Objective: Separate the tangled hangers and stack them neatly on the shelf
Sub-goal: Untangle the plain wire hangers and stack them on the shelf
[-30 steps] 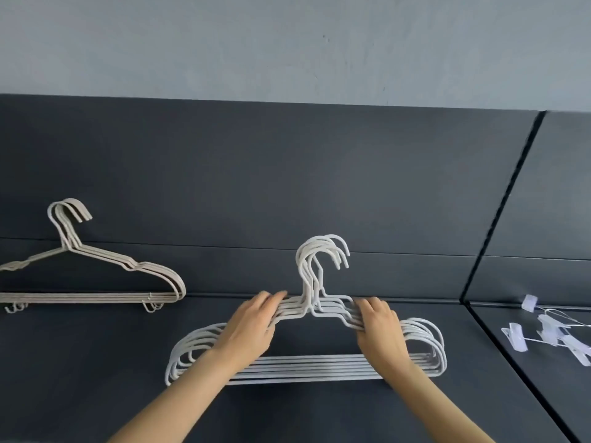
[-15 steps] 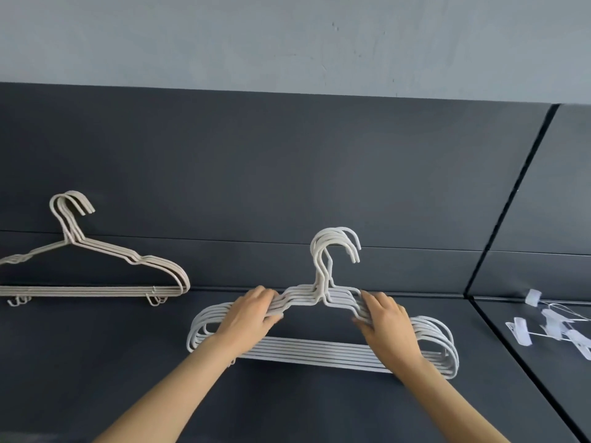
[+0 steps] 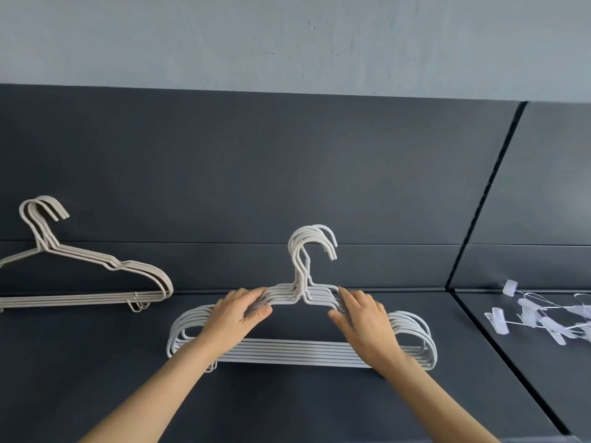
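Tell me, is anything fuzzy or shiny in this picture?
Head view: the light is soft and even, with no glare and only a thin shadow under the white hangers. Head view: the left hand and right hand look sharp, while the clip hangers at the right edge look pale and fuzzy.

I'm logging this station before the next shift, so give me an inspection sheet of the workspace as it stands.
Surface: dark grey shelf, with a seam at the right.
Job's things: white hanger stack at centre, hooks bunched together; beige hanger stack at left, apart from it, by the back panel.
Clutter: clip hangers lie loose on the right section.
Hands: left hand and right hand grip the white stack's shoulders, one on each side of the hooks.
Cables: nothing seen.
Surroundings: grey wall above.
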Motion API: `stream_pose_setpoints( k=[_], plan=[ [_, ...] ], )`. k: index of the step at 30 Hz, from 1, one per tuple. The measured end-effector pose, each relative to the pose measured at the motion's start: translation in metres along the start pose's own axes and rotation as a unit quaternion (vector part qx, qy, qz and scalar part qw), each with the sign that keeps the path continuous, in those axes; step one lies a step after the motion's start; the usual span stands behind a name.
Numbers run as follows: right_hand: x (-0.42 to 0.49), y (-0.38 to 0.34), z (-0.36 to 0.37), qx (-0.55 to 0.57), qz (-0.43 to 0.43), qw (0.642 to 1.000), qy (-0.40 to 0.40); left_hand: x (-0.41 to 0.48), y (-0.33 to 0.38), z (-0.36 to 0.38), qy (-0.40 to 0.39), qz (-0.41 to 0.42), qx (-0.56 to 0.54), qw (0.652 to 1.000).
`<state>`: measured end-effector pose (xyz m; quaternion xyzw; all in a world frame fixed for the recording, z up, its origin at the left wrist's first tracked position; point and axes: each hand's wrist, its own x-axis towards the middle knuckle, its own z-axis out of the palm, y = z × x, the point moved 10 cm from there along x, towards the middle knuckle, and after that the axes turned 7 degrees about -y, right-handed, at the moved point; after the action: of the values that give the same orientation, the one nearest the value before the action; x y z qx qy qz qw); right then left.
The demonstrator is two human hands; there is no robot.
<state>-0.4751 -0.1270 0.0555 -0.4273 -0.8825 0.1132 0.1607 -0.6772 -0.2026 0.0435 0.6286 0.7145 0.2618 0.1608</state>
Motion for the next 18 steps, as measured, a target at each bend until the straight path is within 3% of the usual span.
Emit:
stream_pose_setpoints(
  k=[8, 18],
  plan=[
    [0.001, -0.012, 0.002, -0.072, -0.004, 0.997, -0.002, -0.006, 0.020, 0.009, 0.026, -0.014, 0.162, 0.986],
    [0.004, -0.011, 0.003, -0.059, -0.016, 0.998, -0.006, -0.005, 0.020, 0.009, 0.017, -0.022, 0.138, 0.990]
  ],
)
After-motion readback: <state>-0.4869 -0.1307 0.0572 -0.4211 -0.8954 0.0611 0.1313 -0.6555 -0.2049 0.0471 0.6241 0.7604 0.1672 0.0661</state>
